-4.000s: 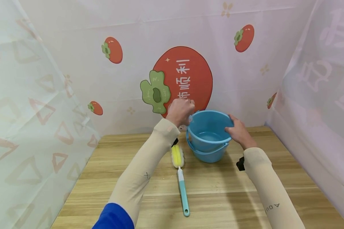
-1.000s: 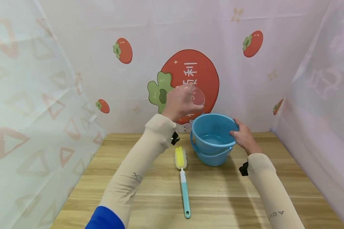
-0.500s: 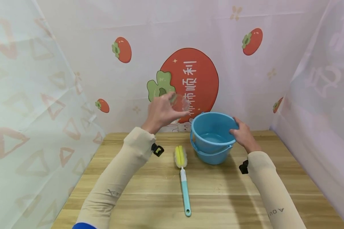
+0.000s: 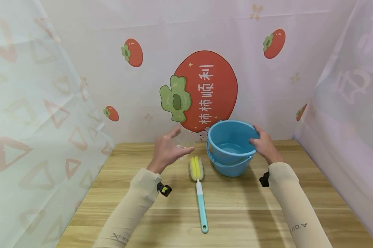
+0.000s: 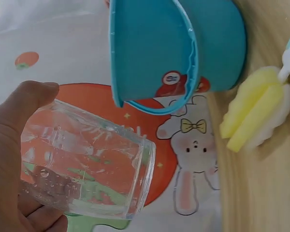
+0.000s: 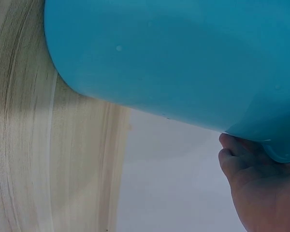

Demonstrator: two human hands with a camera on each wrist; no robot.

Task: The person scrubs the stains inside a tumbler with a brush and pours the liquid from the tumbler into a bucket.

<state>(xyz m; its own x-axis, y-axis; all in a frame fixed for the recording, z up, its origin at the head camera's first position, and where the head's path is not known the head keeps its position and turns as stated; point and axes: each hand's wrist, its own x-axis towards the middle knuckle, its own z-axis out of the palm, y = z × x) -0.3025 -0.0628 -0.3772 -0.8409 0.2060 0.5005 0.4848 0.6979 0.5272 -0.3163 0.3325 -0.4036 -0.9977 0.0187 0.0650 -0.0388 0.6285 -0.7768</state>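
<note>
My left hand (image 4: 168, 150) grips a clear drinking glass (image 5: 94, 162), its thumb on one side and its fingers curled on the other. Water drops cling to the glass, whose thick base shows in the left wrist view. The hand is over the back of the table, left of a light blue bucket (image 4: 231, 168). With its thumb inside and its fingers outside, my right hand (image 4: 265, 146) holds the right rim of that bucket, which stands upright with its handle hanging down. A bottle brush (image 4: 202, 210) with a yellow and white sponge head lies between my forearms.
The wooden table (image 4: 118, 193) ends at a white printed curtain (image 4: 149, 51) along the back. More curtain hangs on the left and right sides. A rabbit print (image 5: 193, 150) shows behind the bucket in the left wrist view.
My left hand has carried the glass from above the bucket's left rim leftward and down toward the table. My right hand keeps hold of the bucket, and the brush has not moved.
</note>
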